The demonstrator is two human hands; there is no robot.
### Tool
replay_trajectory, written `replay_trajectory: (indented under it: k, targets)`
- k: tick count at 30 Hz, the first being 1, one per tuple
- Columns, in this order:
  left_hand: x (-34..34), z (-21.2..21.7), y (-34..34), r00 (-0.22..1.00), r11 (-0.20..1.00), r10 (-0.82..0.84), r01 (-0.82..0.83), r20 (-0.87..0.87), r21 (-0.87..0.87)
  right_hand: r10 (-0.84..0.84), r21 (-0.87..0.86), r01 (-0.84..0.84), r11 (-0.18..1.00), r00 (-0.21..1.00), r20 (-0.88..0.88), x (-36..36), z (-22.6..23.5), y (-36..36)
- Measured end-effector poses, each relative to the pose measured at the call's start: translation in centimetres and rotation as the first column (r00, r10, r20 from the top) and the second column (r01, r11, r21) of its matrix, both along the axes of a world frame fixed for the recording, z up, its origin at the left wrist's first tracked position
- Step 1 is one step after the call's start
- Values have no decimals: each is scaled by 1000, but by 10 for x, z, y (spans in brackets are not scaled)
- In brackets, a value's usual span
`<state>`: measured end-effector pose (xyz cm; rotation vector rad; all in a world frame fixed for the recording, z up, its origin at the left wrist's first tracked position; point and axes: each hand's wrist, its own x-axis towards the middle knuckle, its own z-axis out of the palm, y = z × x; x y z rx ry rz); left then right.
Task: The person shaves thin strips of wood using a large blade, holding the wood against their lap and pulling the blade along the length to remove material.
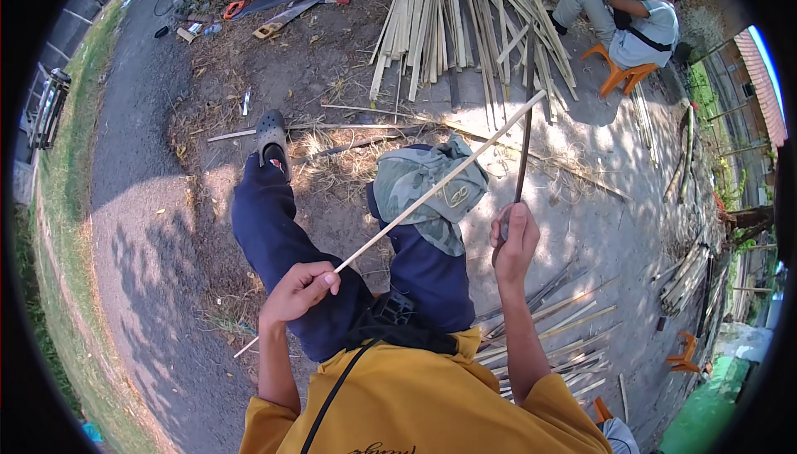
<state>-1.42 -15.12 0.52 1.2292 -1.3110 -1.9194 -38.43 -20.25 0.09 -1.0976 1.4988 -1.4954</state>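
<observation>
from my remote seat i see the left hand point(300, 290) clenched on a slim pale strip point(440, 183), its tail below the fist, its longer part slanting up rightward past the camouflage cloth point(411, 173). the right hand point(515, 240) grasps a long dark piece point(524, 151) extending beyond the fist; whether the two touch, i cannot tell.

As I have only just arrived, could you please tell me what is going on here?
A person's left hand grips a long pale strip, while the right hand holds a long, narrow dark piece. A camouflage cloth lies over the right leg. Ahead is a heap of strips; beyond it, to the right, another person sits on an orange stool.
</observation>
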Motion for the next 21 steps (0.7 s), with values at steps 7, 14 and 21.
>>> replay_trajectory:
  k: [7, 14, 21]
  targets:
    - [-22, -19, -10, 960, 988, 29, 15, 277, -156, -137, 24, 136, 990, 988, 70, -25, -28, 10]
    - [-103, -17, -35, 949, 956, 172, -96, 264, -277, 167, 28, -193, 981, 759, -629, 14, -20, 6]
    - [-123, -20, -45, 924, 928, 243, -132, 295, -349, 275, 100, -336, 936, 526, -805, 33, -6, -4]
